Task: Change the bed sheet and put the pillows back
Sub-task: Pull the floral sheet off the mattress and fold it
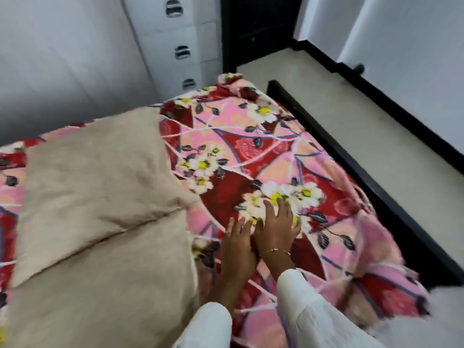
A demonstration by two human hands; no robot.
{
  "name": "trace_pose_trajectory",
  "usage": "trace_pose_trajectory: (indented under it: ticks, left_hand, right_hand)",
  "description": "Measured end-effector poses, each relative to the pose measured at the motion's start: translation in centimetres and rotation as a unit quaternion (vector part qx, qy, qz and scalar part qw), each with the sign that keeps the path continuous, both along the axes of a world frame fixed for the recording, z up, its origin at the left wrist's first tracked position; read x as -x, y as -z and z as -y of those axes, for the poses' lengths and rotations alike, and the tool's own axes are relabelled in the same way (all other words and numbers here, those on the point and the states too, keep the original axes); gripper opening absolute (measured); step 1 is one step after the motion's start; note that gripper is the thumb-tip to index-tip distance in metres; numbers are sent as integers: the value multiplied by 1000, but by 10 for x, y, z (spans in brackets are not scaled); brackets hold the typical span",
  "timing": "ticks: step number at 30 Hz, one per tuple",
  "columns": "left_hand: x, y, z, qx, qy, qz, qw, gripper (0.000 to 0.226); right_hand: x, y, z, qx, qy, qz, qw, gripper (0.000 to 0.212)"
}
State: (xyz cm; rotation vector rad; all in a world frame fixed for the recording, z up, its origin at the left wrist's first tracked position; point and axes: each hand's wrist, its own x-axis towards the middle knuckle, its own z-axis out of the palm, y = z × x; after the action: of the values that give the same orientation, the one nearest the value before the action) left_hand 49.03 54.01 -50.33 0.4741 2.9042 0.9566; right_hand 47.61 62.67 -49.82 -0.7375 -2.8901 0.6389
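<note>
sheet [273,156]: red and pink, printed with white-and-yellow flowers and dark leaves; spread over the bed from the centre of the view out to 3 o'clock and down to 6 o'clock; rumpled and blurred along its edge at 4 o'clock, bunched at the far corner at 12 o'clock.
upper pillow [98,177]: beige, lying on the sheet at 9 o'clock, its near edge overlapping the lower pillow.
lower pillow [105,292]: beige, on the sheet at 7 o'clock, just left of the left forearm.
left hand [237,249]: flat on the sheet just below centre, palm down, fingers stretched and gripping nothing; a ring shows on one finger; touching the right hand along its side.
right hand [276,227]: flat on the sheet at the 1 o'clock side of the left hand, palm down, fingers spread over a flower cluster, gripping nothing; a thin gold bracelet [277,251] at the wrist.
sleeves [308,307]: white, on both forearms, coming in from 6 o'clock.
bed frame [351,167]: black edge running beside the sheet from 1 o'clock to 4 o'clock.
floor [376,126]: pale, beyond the frame at 2 o'clock.
drawers [180,46]: white, with three silver handles, at 12 o'clock behind the sheet's far corner.
wall [62,59]: pale grey, at 10 o'clock behind the pillows.
</note>
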Motion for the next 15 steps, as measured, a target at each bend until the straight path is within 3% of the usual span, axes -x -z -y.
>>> trace_pose_trajectory:
  ticks: [6,9,12,15]
  left_hand:
    - [-75,31,-108,-8,47,125,991,54]
    - [-102,42,-134,61,72,153,984,59]
    - [-119,55,-139,90,75,162,980,63]
    - [-120,59,-132,-41,6,185,982,55]
  right_hand:
    - [-97,28,-149,-75,117,200,970,65]
    - [-131,38,-188,-62,129,248,958,77]
    - [-145,45,-206,-29,114,220,968,70]
    - [-136,48,-198,64,103,101,988,60]
